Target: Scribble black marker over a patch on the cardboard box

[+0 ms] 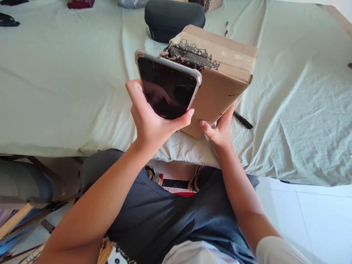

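In my left hand (150,119) is a smartphone (167,88) in a pale, clear-edged case, its dark screen turned toward me. The thumb grips one lower side and a finger wraps the other. Behind and to the right of the phone, a brown cardboard box (217,95) is held tilted by my right hand (220,128), thumb on the near face and the other fingers hidden. Black scribbles and a dark patch mark the box's upper edge. Just right of my right hand, a black marker (242,120) lies on the cloth.
A pale green cloth (55,91) with wrinkles covers the table. At the back stands a black zip case (174,18), with a pen (227,28) to its right. A dark red item (80,3) and a black object (8,20) lie far left. A chair (27,179) is at lower left.
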`<state>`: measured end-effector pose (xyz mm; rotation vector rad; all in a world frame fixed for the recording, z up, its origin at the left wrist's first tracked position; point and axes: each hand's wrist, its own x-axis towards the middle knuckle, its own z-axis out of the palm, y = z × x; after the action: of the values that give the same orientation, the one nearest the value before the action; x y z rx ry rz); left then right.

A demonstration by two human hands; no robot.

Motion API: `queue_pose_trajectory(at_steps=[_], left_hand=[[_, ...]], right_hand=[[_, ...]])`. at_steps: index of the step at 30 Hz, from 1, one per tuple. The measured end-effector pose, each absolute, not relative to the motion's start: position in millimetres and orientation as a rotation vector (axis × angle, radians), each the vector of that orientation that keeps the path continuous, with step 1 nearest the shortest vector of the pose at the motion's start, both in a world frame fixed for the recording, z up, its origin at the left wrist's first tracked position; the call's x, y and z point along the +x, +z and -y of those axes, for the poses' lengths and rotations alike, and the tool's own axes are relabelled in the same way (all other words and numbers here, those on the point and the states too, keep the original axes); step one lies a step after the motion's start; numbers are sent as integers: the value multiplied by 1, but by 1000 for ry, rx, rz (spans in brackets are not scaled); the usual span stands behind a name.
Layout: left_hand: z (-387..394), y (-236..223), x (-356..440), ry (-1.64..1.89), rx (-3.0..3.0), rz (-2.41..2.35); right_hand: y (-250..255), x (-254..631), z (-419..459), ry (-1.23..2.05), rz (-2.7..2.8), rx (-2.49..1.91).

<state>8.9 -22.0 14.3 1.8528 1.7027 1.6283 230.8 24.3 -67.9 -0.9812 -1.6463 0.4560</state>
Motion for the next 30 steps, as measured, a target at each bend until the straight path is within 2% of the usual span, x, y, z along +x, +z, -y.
queue_pose_trajectory(at_steps=[3, 8, 16, 30], left_hand=[[19, 12, 8, 1725, 1855, -1733], [18, 11, 5, 1681, 1856, -1783], [28, 33, 12, 1381, 1698, -2003], [16, 25, -4, 1486, 1592, -1898]], right_hand=[[-71, 232, -26, 450, 1649, -989], [-76, 234, -25, 467, 1596, -879], [-56, 231, -12, 622, 1407, -885], [-51, 233, -12, 642, 1328, -866]])
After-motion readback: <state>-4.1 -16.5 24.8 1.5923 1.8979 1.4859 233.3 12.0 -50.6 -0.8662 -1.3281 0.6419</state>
